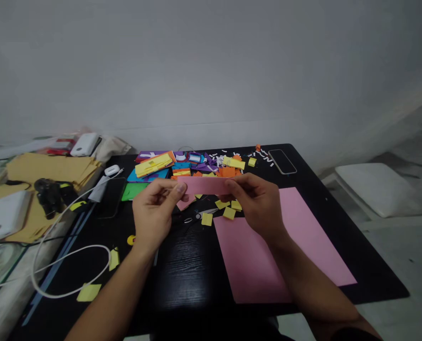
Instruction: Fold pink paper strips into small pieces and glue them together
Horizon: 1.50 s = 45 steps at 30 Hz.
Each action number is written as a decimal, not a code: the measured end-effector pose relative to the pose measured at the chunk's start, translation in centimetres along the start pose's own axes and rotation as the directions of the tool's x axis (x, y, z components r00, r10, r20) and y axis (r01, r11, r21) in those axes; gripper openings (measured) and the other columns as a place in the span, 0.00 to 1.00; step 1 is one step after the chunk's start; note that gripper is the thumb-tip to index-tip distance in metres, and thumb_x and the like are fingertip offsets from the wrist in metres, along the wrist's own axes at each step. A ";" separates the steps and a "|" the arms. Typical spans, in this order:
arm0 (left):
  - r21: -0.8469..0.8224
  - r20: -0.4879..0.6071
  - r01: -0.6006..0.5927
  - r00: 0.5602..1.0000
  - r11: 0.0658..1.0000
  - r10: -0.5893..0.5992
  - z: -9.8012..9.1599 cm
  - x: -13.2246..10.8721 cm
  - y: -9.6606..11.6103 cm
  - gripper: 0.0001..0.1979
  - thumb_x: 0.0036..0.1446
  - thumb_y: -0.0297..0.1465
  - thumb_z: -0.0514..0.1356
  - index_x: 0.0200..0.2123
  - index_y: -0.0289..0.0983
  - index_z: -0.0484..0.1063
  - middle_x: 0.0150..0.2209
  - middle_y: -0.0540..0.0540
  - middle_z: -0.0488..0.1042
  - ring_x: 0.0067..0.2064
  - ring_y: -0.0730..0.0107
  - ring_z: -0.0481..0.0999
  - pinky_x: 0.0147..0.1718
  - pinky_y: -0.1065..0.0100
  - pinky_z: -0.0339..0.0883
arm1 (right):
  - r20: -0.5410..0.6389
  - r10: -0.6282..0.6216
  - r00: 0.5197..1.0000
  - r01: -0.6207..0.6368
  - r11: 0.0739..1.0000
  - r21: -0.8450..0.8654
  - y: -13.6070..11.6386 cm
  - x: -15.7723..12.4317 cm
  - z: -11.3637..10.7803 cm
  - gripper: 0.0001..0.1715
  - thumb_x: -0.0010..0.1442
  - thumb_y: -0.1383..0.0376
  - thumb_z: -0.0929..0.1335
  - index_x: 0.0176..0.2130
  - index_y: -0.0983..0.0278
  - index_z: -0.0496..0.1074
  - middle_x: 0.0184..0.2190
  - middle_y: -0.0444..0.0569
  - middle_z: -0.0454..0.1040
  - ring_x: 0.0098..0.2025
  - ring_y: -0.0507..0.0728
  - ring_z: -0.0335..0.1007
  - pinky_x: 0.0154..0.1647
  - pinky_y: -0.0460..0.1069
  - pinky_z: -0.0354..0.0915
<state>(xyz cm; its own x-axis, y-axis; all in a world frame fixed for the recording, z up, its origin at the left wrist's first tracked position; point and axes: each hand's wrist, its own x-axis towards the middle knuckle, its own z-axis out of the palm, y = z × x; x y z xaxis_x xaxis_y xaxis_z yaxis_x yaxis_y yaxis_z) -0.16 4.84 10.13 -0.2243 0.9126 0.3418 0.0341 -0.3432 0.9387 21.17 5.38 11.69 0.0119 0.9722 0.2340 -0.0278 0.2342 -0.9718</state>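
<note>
A narrow pink paper strip (pixel 206 185) is stretched level above the table between my two hands. My left hand (pixel 154 208) pinches its left end between thumb and fingers. At the other end my right hand (pixel 259 203) grips it the same way. Beneath my right forearm lies a large pink sheet (pixel 253 265), partly covered by the arm. Small yellow paper squares (pixel 206 219) are scattered below the strip, next to scissors (pixel 206 214) lying on the black table (pixel 186 279). A smaller pink paper piece (pixel 186 201) shows just under the strip.
Coloured paper stacks (pixel 154 164) and white scraps (pixel 218 160) line the table's back. A phone (pixel 282 161) lies at the back right, another dark phone (pixel 110 198) at left. A white cable (pixel 68 296) loops at left near brown envelopes (pixel 50 166). A white stool (pixel 369 189) stands at right.
</note>
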 end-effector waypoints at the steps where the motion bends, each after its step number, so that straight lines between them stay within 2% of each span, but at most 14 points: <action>1: 0.010 0.047 0.021 0.999 1.000 -0.022 -0.2 0.2 0.3 0.08 0.59 0.36 0.74 0.33 0.39 0.82 0.28 0.49 0.81 0.29 0.70 0.80 0.32 0.71 0.75 | -0.002 -0.003 1.000 0.003 1.000 -0.013 0.1 0.1 -0.2 0.18 0.62 0.49 0.78 0.35 0.61 0.81 0.26 0.46 0.82 0.28 0.58 0.84 0.34 0.52 0.82; 4: 0.067 0.209 0.070 0.974 0.995 -0.083 -0.5 0.8 1.1 0.11 0.55 0.39 0.75 0.35 0.39 0.83 0.30 0.47 0.81 0.30 0.68 0.79 0.29 0.70 0.73 | 0.027 -0.008 1.000 0.009 0.999 -0.048 0.5 0.3 -0.6 0.16 0.63 0.51 0.78 0.35 0.61 0.82 0.28 0.46 0.84 0.30 0.57 0.85 0.34 0.51 0.82; 7: 0.143 0.292 0.041 0.953 0.989 -0.082 -0.6 0.9 1.5 0.11 0.55 0.39 0.74 0.38 0.40 0.84 0.34 0.45 0.83 0.32 0.66 0.79 0.29 0.69 0.72 | 0.126 0.017 0.992 -0.006 0.997 -0.083 1.0 0.4 -0.7 0.14 0.62 0.52 0.78 0.36 0.60 0.83 0.29 0.45 0.84 0.30 0.56 0.84 0.32 0.50 0.80; 11: 0.238 0.368 -0.035 0.928 0.971 -0.057 -0.6 0.6 1.2 0.07 0.61 0.36 0.70 0.33 0.40 0.84 0.28 0.48 0.81 0.27 0.70 0.75 0.27 0.71 0.67 | 0.211 -0.009 0.977 0.038 0.990 -0.133 1.0 0.4 -0.6 0.10 0.64 0.56 0.77 0.37 0.60 0.84 0.32 0.45 0.84 0.31 0.55 0.82 0.34 0.50 0.77; 16: 0.290 0.342 -0.112 0.940 0.950 0.006 -0.8 0.4 1.0 0.07 0.62 0.36 0.69 0.33 0.42 0.85 0.26 0.49 0.80 0.26 0.70 0.74 0.26 0.70 0.65 | 0.231 -0.052 0.972 0.096 0.978 -0.186 0.4 0.3 -0.7 0.10 0.67 0.59 0.74 0.34 0.60 0.81 0.28 0.43 0.80 0.31 0.53 0.74 0.33 0.49 0.70; 20: 0.296 0.314 -0.117 0.949 0.948 0.019 -0.7 0.4 1.0 0.07 0.61 0.36 0.70 0.32 0.42 0.85 0.27 0.48 0.81 0.27 0.69 0.75 0.26 0.70 0.65 | 0.230 -0.055 0.972 0.098 0.978 -0.183 0.3 0.1 -0.7 0.13 0.69 0.59 0.72 0.33 0.60 0.79 0.26 0.41 0.75 0.29 0.52 0.69 0.31 0.48 0.66; 23: 0.284 0.266 -0.097 0.964 0.954 0.018 -0.5 0.3 0.9 0.06 0.60 0.35 0.70 0.32 0.42 0.85 0.26 0.49 0.80 0.25 0.71 0.72 0.25 0.70 0.64 | 0.234 -0.034 0.972 0.071 0.986 -0.150 0.6 0.1 -0.5 0.13 0.70 0.56 0.71 0.37 0.61 0.80 0.30 0.44 0.79 0.32 0.53 0.75 0.35 0.49 0.71; 27: 0.250 0.227 -0.047 0.974 0.967 -0.011 -0.4 0.4 0.9 0.06 0.59 0.36 0.71 0.32 0.41 0.84 0.24 0.50 0.77 0.23 0.72 0.69 0.23 0.71 0.62 | 0.226 0.026 0.974 -0.016 0.999 -0.045 1.0 0.1 -0.2 0.14 0.63 0.53 0.77 0.39 0.61 0.80 0.33 0.46 0.83 0.35 0.56 0.81 0.39 0.52 0.78; 29: 0.242 0.291 -0.020 0.955 0.970 -0.053 -0.5 0.5 1.1 0.08 0.59 0.37 0.70 0.31 0.40 0.83 0.24 0.50 0.77 0.24 0.72 0.70 0.24 0.71 0.62 | 0.193 0.021 0.981 -0.014 0.999 -0.038 1.1 0.2 -0.2 0.15 0.63 0.52 0.77 0.37 0.61 0.80 0.32 0.46 0.82 0.33 0.55 0.81 0.38 0.51 0.78; 31: 0.269 0.414 -0.025 0.905 0.963 -0.092 -0.5 0.6 1.4 0.09 0.61 0.37 0.69 0.31 0.39 0.82 0.24 0.49 0.77 0.25 0.71 0.71 0.24 0.71 0.63 | 0.174 -0.005 0.985 0.017 0.998 -0.064 1.0 0.2 -0.2 0.15 0.63 0.52 0.77 0.37 0.61 0.81 0.32 0.46 0.83 0.33 0.55 0.80 0.38 0.51 0.78; 33: 0.299 0.507 -0.062 0.855 0.952 -0.104 -0.5 0.6 1.5 0.09 0.63 0.37 0.67 0.32 0.39 0.81 0.26 0.49 0.78 0.27 0.70 0.73 0.26 0.70 0.65 | 0.215 -0.014 0.977 0.039 0.993 -0.109 1.0 0.2 -0.2 0.15 0.64 0.52 0.77 0.36 0.61 0.81 0.32 0.46 0.83 0.33 0.55 0.80 0.37 0.51 0.77; 34: 0.304 0.527 -0.082 0.844 0.949 -0.096 -0.5 0.6 1.4 0.08 0.63 0.37 0.67 0.33 0.39 0.82 0.28 0.48 0.80 0.28 0.69 0.74 0.27 0.70 0.66 | 0.256 -0.007 0.967 0.041 0.991 -0.128 1.0 0.2 -0.2 0.15 0.64 0.52 0.76 0.36 0.61 0.82 0.31 0.46 0.83 0.33 0.54 0.79 0.35 0.50 0.76; 38: 0.304 0.528 -0.123 0.847 0.945 -0.060 -0.4 0.5 1.1 0.09 0.67 0.38 0.65 0.37 0.41 0.83 0.33 0.46 0.83 0.33 0.67 0.78 0.32 0.68 0.69 | 0.392 0.047 0.919 0.027 0.983 -0.180 1.0 0.1 -0.2 0.16 0.66 0.52 0.76 0.35 0.61 0.82 0.26 0.44 0.80 0.29 0.52 0.77 0.31 0.47 0.71; 45: 0.328 0.557 -0.180 0.830 0.928 -0.036 -0.7 0.5 1.0 0.11 0.68 0.37 0.64 0.33 0.39 0.80 0.29 0.49 0.79 0.31 0.69 0.75 0.32 0.68 0.65 | 0.416 0.085 0.906 -0.018 0.986 -0.164 1.1 0.0 -0.1 0.18 0.64 0.50 0.77 0.35 0.62 0.82 0.27 0.45 0.81 0.30 0.53 0.76 0.32 0.48 0.71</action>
<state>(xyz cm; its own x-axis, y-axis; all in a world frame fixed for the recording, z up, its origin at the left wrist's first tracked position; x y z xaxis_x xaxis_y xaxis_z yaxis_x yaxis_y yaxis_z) -0.93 4.85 11.18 0.3548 0.8934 0.2755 0.3909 -0.4094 0.8244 21.21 5.62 10.64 -0.4069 0.9025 0.1413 0.1359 0.2127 -0.9676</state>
